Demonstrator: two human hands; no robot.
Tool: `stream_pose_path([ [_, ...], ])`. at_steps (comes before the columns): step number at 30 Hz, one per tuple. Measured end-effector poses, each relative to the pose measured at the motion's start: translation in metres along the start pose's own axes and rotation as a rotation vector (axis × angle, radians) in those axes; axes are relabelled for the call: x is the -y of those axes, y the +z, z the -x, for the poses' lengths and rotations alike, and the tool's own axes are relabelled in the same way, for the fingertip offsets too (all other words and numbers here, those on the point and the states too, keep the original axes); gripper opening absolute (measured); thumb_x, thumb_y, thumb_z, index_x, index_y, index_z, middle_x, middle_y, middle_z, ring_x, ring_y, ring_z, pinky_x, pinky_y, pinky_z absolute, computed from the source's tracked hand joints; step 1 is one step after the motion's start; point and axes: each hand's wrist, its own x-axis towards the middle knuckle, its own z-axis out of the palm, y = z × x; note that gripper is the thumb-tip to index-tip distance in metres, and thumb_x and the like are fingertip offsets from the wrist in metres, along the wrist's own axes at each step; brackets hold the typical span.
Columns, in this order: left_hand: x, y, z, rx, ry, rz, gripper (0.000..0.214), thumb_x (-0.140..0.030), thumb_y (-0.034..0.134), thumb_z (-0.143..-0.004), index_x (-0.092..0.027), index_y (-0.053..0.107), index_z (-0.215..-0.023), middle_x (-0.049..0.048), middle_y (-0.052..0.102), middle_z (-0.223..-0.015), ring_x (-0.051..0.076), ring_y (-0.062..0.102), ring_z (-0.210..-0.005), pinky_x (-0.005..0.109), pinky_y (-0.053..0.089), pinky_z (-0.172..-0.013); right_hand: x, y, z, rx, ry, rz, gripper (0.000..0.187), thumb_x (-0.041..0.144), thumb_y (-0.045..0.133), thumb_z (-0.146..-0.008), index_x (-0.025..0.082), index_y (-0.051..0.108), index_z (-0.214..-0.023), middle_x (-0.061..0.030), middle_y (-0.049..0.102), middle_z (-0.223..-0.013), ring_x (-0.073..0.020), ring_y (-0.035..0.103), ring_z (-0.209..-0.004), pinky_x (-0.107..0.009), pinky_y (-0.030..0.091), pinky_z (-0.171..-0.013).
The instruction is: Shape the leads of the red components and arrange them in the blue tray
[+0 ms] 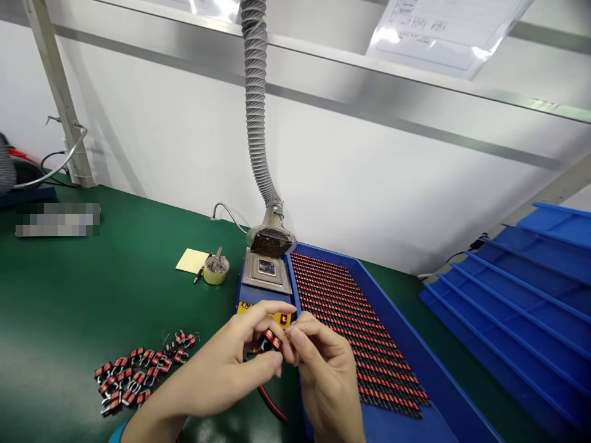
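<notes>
My left hand (226,363) and my right hand (323,375) pinch a small red-wound coil (272,339) between their fingertips, just in front of a blue-bodied soldering pot (265,271) with a square metal top. Its wire leads are mostly hidden by my fingers. Below my left wrist, a loose pile of similar coils (138,372) lies on the green mat (92,295). Beside my right hand, a blue tray (415,344) holds dense rows of coils. A red wire (272,404) curves out beneath my hands.
Behind the pot, a ribbed grey fume hose (256,92) rises from a round fan hood (271,241). Further left sit a yellow note pad (191,261), a pen (201,271) and a small cup (216,271). Stacked blue trays (517,307) stand at the right.
</notes>
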Motion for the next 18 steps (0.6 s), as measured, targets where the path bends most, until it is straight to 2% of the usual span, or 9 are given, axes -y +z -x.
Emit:
stream_pose_path([
  [4,0.002,0.002,0.0,-0.02,-0.008,0.004,0.034,-0.015,0.045,-0.09,-0.027,0.051,-0.122,-0.002,0.055,-0.089,0.014,0.052,-0.088,0.027,0.039,-0.081,-0.002,-0.003,0.003,-0.015,-0.101,0.141,0.016,0.024,0.065,-0.086,0.023,0.07,-0.071,0.0034,0.054,-0.062,-0.0103,0.05,-0.061,-0.022,0.043,-0.061],
  [9,0.001,0.003,0.0,-0.158,-0.042,-0.209,0.012,-0.033,0.048,-0.094,-0.024,0.055,-0.097,-0.0031,0.053,-0.084,0.014,0.046,-0.079,0.025,0.036,-0.07,-0.002,-0.003,0.004,-0.033,-0.185,0.246,0.011,0.021,0.067,-0.084,0.026,0.072,-0.076,0.0033,0.057,-0.065,-0.0104,0.051,-0.062,-0.02,0.042,-0.057],
  [13,-0.006,0.004,-0.001,-0.146,0.011,-0.28,0.022,-0.029,0.045,-0.094,-0.02,0.05,-0.075,-0.0045,0.05,-0.074,0.012,0.044,-0.071,0.024,0.033,-0.066,-0.002,0.0,0.004,-0.047,-0.201,0.272,0.011,0.019,0.069,-0.082,0.026,0.073,-0.074,0.0029,0.059,-0.065,-0.0106,0.052,-0.061,-0.02,0.043,-0.056],
  [18,-0.009,0.003,-0.001,-0.158,0.023,-0.311,0.022,-0.028,0.046,-0.094,-0.019,0.051,-0.074,-0.0039,0.051,-0.073,0.012,0.044,-0.07,0.024,0.033,-0.064,0.0,0.002,0.003,-0.087,-0.189,0.299,0.01,0.018,0.072,-0.078,0.025,0.072,-0.071,0.0018,0.06,-0.064,-0.012,0.054,-0.061,-0.021,0.044,-0.055],
])
